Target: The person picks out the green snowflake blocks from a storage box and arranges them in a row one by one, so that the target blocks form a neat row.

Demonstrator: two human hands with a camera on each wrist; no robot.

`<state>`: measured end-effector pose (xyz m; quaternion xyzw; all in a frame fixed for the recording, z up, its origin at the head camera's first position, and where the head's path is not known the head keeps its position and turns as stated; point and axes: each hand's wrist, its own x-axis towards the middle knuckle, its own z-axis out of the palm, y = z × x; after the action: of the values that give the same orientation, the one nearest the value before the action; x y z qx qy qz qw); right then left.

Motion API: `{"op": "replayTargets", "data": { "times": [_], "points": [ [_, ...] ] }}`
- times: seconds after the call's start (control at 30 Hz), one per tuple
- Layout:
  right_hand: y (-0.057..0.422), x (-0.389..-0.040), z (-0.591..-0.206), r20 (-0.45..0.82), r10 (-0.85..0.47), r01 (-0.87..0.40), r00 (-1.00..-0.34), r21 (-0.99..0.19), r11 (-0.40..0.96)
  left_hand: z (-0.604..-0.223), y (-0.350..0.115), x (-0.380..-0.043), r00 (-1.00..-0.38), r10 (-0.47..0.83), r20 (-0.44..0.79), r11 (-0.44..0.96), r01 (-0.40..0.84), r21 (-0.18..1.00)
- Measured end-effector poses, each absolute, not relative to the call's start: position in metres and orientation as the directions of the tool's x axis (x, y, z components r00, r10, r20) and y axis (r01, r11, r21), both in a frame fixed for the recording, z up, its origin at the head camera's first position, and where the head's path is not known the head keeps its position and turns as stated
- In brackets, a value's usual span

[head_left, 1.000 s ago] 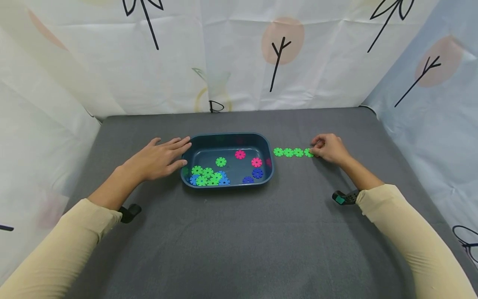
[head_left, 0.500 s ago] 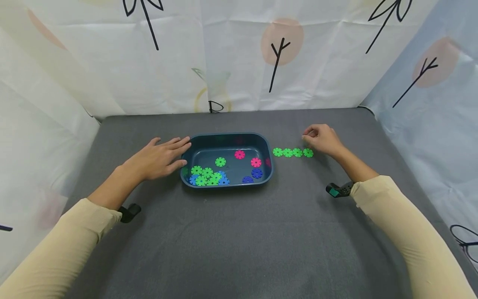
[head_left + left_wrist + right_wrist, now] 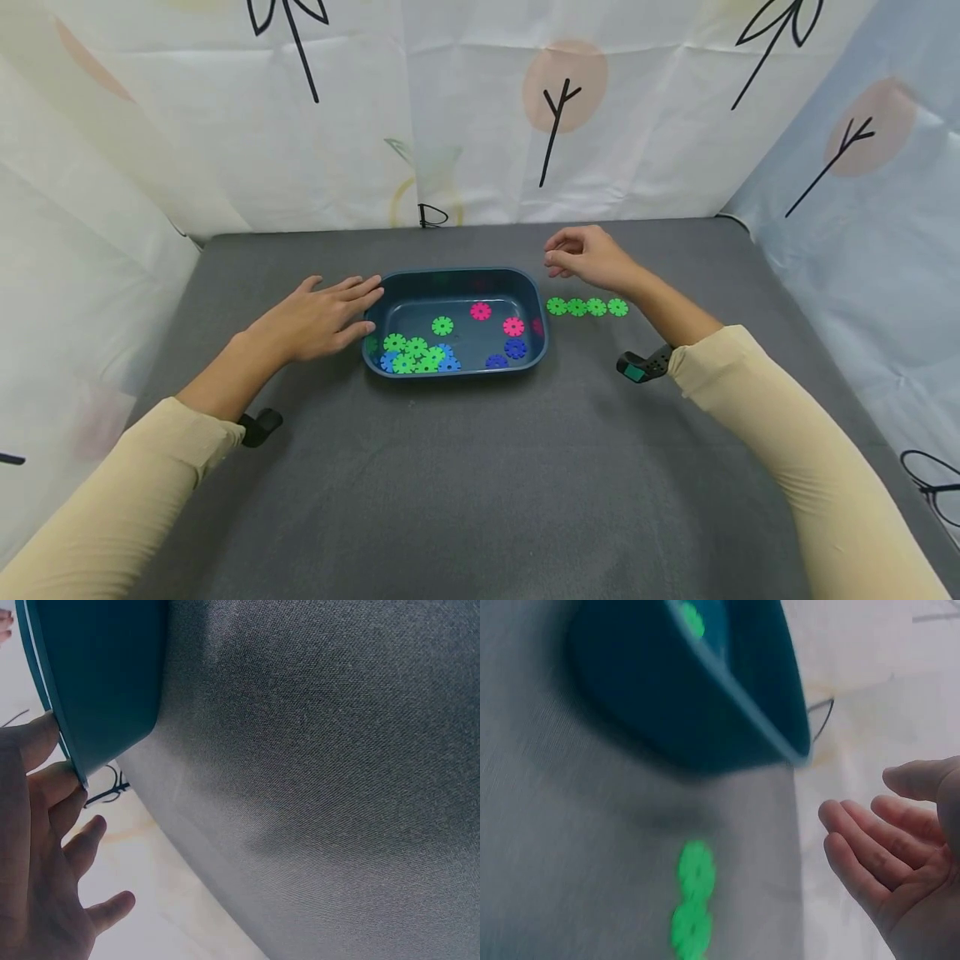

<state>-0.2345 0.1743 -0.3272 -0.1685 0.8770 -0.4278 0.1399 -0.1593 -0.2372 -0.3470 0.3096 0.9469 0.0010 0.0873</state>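
Note:
A dark blue tray stands mid-table, with my left hand resting on its left rim, fingers spread straight. In the left wrist view, thumb and fingertips of that hand touch the tray's edge. My right hand hangs in the air near the tray's far right corner, its fingers loosely bent and nothing between them. Below it, several green notched discs lie in a row on the table, right of the tray. Inside the tray are more green discs, pink discs and blue discs.
Grey cloth covers the table. A white printed curtain hangs along the back edge, with more curtain at both sides. A black wrist strap is on the right wrist and another strap on the left.
My right hand has let go of the rightmost green disc, lifted, and moved left toward the tray. The row of discs stays put, and my left hand has not moved.

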Motion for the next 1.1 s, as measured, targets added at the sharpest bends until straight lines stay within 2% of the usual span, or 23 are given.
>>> {"op": "replayTargets", "data": {
  "times": [0.13, 0.23, 0.53, 0.67, 1.1],
  "points": [
    [0.153, -0.235, -0.320, -0.134, -0.469, -0.159, -0.873, -0.831, 0.533, -0.347, -0.237, -0.160, -0.792, 0.588, -0.168, 0.807, 0.587, 0.059],
    [0.139, -0.236, -0.318, -0.195, -0.530, -0.138, -0.825, -0.841, 0.524, -0.347, -0.236, -0.160, -0.791, 0.587, -0.172, 0.807, 0.587, 0.054],
    [0.093, -0.236, -0.329, -0.417, -0.727, -0.121, -0.546, -0.819, 0.561, -0.346, -0.236, -0.161, -0.790, 0.584, -0.185, 0.809, 0.586, 0.047],
    [0.073, -0.235, -0.336, -0.448, -0.761, -0.140, -0.469, -0.813, 0.565, -0.346, -0.236, -0.161, -0.788, 0.584, -0.193, 0.808, 0.588, 0.045],
    [0.030, -0.218, -0.350, -0.495, -0.793, -0.192, -0.355, -0.792, 0.580, -0.347, -0.237, -0.161, -0.793, 0.576, -0.199, 0.815, 0.576, 0.065]
  ]
}}
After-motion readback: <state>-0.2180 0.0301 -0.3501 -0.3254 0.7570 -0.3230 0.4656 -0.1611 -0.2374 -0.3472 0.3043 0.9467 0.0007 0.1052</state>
